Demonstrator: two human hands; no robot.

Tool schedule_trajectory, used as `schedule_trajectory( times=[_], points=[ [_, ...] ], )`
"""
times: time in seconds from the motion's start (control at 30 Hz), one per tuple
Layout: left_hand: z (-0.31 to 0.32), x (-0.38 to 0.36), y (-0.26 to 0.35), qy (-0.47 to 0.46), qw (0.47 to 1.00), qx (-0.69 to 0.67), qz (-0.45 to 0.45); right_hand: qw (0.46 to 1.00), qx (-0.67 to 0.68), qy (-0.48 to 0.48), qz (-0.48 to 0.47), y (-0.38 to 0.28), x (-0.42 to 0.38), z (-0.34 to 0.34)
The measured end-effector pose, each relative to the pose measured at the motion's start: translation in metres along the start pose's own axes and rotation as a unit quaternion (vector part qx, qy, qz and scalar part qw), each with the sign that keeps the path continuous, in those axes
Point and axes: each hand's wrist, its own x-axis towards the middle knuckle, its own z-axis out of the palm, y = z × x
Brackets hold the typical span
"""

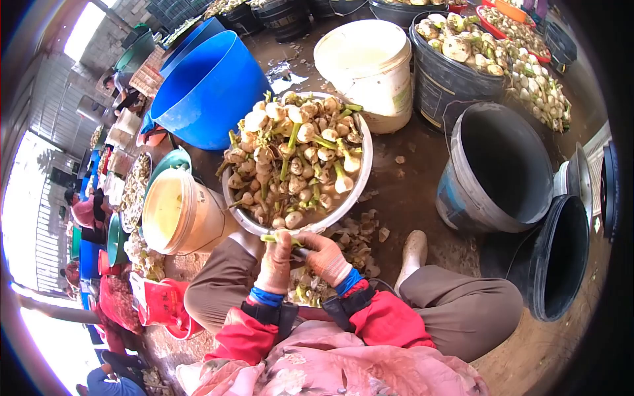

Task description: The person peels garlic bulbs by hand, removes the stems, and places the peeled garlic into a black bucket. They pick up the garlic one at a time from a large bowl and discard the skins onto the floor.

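Note:
My left hand, in a pale work glove, is closed around a garlic stem; the bulb itself is hidden by the fingers. Close beside it, my gloved right hand grips a small knife, of which only a dark grey bit shows between the hands. Just beyond both hands stands a wide white basin, heaped with garlic bulbs on green stems. Below my hands, between my legs, lie peelings and cut bits.
A blue tub and white buckets surround the basin. To the right are a dark-mouthed bucket and a black bucket. Garlic fills a black tub. A red container lies left. Other people sit far left.

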Motion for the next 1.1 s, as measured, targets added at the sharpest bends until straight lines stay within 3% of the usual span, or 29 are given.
schedule_trajectory(
  times=[0.07, 0.1, 0.17, 0.23, 0.3, 0.37, 0.4, 0.47, 0.5, 0.57, 0.63, 0.7, 0.73, 0.77, 0.83, 0.87, 0.9, 0.93, 1.0, 1.03, 1.1],
  points=[
    [-0.010, 0.017, -0.007, -0.010, 0.995, -0.085, -0.054, 1.000, -0.006, -0.017, -0.010, 0.002, 0.001, 0.003],
    [-0.003, 0.019, -0.004, 0.039, 0.988, -0.144, -0.044, 0.999, -0.010, -0.034, -0.021, 0.000, 0.001, 0.005],
    [-0.010, 0.030, -0.015, 0.053, 0.941, -0.311, -0.121, 0.999, 0.030, -0.023, -0.015, 0.003, 0.001, 0.003],
    [-0.004, 0.022, -0.012, 0.007, 0.918, -0.376, -0.126, 0.990, 0.131, 0.047, -0.008, 0.016, 0.004, -0.011],
    [-0.010, 0.013, -0.016, -0.039, 0.957, -0.274, -0.081, 0.962, 0.258, 0.076, 0.044, 0.000, 0.002, -0.015],
    [-0.010, 0.008, -0.013, -0.066, 0.962, -0.256, -0.067, 0.956, 0.279, 0.090, 0.010, 0.007, 0.005, -0.015],
    [-0.012, 0.008, -0.015, -0.063, 0.961, -0.260, -0.066, 0.957, 0.277, 0.088, 0.013, 0.008, 0.007, -0.016],
    [-0.018, 0.010, -0.017, -0.092, 0.950, -0.294, -0.057, 0.954, 0.228, 0.191, 0.023, 0.008, 0.010, -0.021],
    [-0.020, 0.005, -0.015, -0.090, 0.950, -0.295, -0.057, 0.942, 0.260, 0.209, -0.012, 0.021, 0.017, -0.040],
    [-0.021, -0.011, -0.003, -0.188, 0.929, -0.316, -0.028, 0.939, 0.189, 0.275, -0.084, 0.030, 0.012, -0.080],
    [-0.020, -0.015, 0.005, -0.179, 0.912, -0.364, -0.056, 0.884, 0.352, 0.302, -0.060, 0.014, 0.013, -0.092],
    [-0.022, -0.014, 0.004, -0.132, 0.925, -0.356, -0.025, 0.917, 0.248, 0.313, -0.010, 0.015, 0.010, -0.082],
    [-0.021, -0.015, 0.005, -0.107, 0.933, -0.344, -0.011, 0.965, 0.058, 0.254, -0.007, 0.039, 0.015, -0.087],
    [-0.024, -0.013, 0.003, -0.107, 0.932, -0.345, -0.011, 0.974, -0.134, 0.185, -0.003, 0.061, 0.022, -0.092],
    [-0.033, -0.008, -0.002, -0.109, 0.934, -0.341, -0.010, 0.925, -0.366, 0.068, 0.078, 0.029, 0.011, -0.054],
    [-0.031, -0.008, 0.000, -0.083, 0.935, -0.345, -0.007, 0.967, -0.254, 0.013, 0.014, 0.030, 0.008, -0.048],
    [-0.029, -0.007, 0.000, -0.082, 0.935, -0.345, -0.006, 0.967, -0.254, 0.012, 0.014, 0.028, 0.007, -0.044],
    [-0.028, -0.006, -0.001, -0.063, 0.948, -0.310, 0.011, 0.995, -0.071, -0.024, 0.063, 0.029, 0.004, -0.037],
    [-0.027, -0.004, -0.005, -0.045, 0.960, -0.277, 0.027, 0.961, 0.243, -0.082, 0.099, 0.030, 0.007, -0.020],
    [-0.027, -0.003, -0.009, -0.022, 0.971, -0.235, 0.033, 1.000, 0.019, -0.004, 0.016, 0.039, 0.011, -0.010],
    [-0.027, -0.001, -0.015, 0.000, 0.980, -0.193, 0.039, 0.981, -0.186, 0.054, -0.027, 0.023, 0.004, -0.001]
  ],
)
